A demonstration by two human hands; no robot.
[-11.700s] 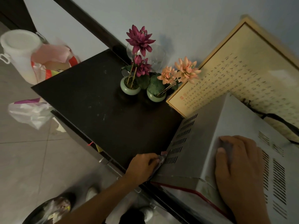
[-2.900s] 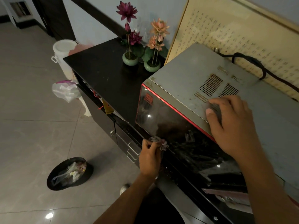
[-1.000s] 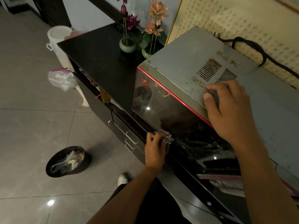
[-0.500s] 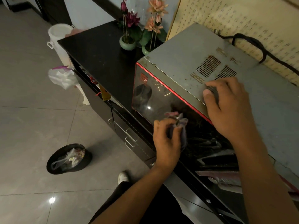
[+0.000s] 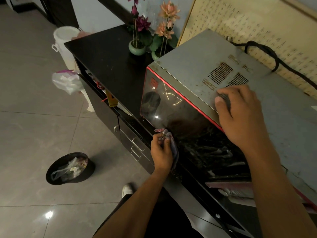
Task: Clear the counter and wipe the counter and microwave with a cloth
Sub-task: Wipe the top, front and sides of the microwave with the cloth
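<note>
A silver microwave [image 5: 192, 66] with a red-trimmed dark glass door stands on the black counter [image 5: 109, 60]. My left hand [image 5: 161, 152] grips a small grey-pink cloth [image 5: 172, 143] and presses it against the lower left part of the door. My right hand [image 5: 241, 115] lies flat on the microwave's top at its front edge, fingers spread near the vent slots.
Two small pots of artificial flowers [image 5: 137, 47] stand at the counter's back, beside a framed calligraphy panel [image 5: 257, 19]. A black cord [image 5: 267, 54] lies behind the microwave. On the floor are a black bin [image 5: 68, 169], a white bucket [image 5: 65, 42] and a plastic bag [image 5: 66, 81].
My left hand with the cloth has slid down the glass door from mid-height to its lower edge. My right hand has stayed on the top.
</note>
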